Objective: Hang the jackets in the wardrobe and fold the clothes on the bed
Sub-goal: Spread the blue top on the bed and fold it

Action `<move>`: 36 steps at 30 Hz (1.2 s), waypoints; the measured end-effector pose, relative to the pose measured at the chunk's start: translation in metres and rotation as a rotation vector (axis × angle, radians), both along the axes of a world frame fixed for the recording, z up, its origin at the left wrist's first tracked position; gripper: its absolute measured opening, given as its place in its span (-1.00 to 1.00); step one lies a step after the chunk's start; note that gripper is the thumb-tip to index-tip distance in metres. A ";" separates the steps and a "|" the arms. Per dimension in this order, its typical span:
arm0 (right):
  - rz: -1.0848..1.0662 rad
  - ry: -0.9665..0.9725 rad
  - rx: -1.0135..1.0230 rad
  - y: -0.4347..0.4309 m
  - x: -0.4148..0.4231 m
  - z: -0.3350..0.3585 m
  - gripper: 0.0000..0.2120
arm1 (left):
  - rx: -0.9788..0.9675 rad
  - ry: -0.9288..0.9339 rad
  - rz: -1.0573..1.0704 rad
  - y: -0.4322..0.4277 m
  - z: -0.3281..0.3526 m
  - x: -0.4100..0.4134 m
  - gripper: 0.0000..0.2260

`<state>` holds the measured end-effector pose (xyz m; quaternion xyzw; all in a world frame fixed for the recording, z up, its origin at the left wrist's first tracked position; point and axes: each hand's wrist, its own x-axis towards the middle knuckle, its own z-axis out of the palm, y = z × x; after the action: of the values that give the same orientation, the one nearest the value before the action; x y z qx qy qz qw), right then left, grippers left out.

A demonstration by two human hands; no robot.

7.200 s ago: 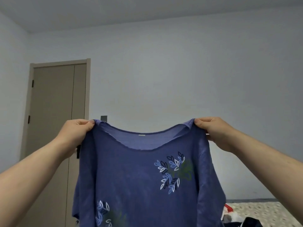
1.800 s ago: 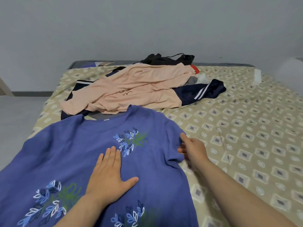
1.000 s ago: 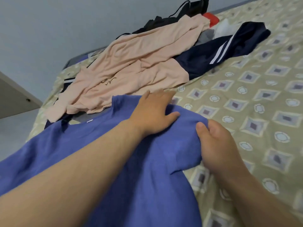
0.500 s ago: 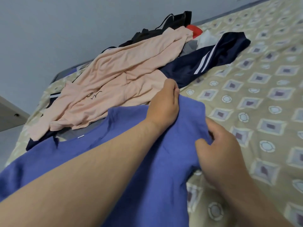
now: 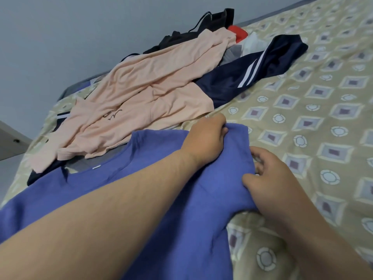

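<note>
**A:** Entry: where is the blue shirt (image 5: 222, 178)?

**B:** It lies spread flat on the near part of the bed (image 5: 323, 98), neckline toward the wall (image 5: 80, 37). Its right sleeve end points at the far side.

**A:** Hands?

**B:** The left hand (image 5: 205, 140) reaches across the shirt. Its fingers are curled over the far corner of the sleeve and grip the cloth. The right hand (image 5: 270, 178) is at the sleeve's right edge, with the thumb on top and the fingers bent at the hem, pinching the fabric.

**A:** What else does the bed hold?

**B:** There is a heap just beyond the shirt's collar. A peach garment (image 5: 151, 93) lies on top, crumpled. A navy garment (image 5: 252, 67) with white stripes sticks out from under it to the right. Behind these, against the wall, are a black garment (image 5: 212, 19), something red (image 5: 239, 32), a white piece (image 5: 253, 44) and a grey piece (image 5: 232, 54). I cannot tell what kind the last three are.

**A:** Labels, writing?

**B:** A small white tag (image 5: 96, 167) sits inside the shirt's neckline, too small to read. The peach garment carries a dark squiggle mark (image 5: 113, 115), which is not legible as letters. The bedcover is printed with squares and rings.
</note>
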<state>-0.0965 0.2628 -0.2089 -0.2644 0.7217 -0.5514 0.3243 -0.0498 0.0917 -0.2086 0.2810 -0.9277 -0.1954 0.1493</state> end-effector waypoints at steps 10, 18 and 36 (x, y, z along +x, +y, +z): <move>0.069 0.041 0.169 0.007 -0.013 0.006 -0.85 | 0.031 0.210 0.253 0.062 0.008 0.091 -0.54; 0.140 0.229 0.108 0.004 0.000 0.011 -0.88 | -0.107 -0.435 0.150 0.097 -0.013 0.122 0.17; 0.266 -0.096 -0.376 0.002 0.017 0.012 -0.14 | 0.040 0.026 0.449 0.088 -0.003 0.186 -0.28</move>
<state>-0.0791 0.2653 -0.1968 -0.3864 0.5491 -0.6403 0.3731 0.1362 0.1799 -0.2118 0.4806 -0.8359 -0.1791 0.1957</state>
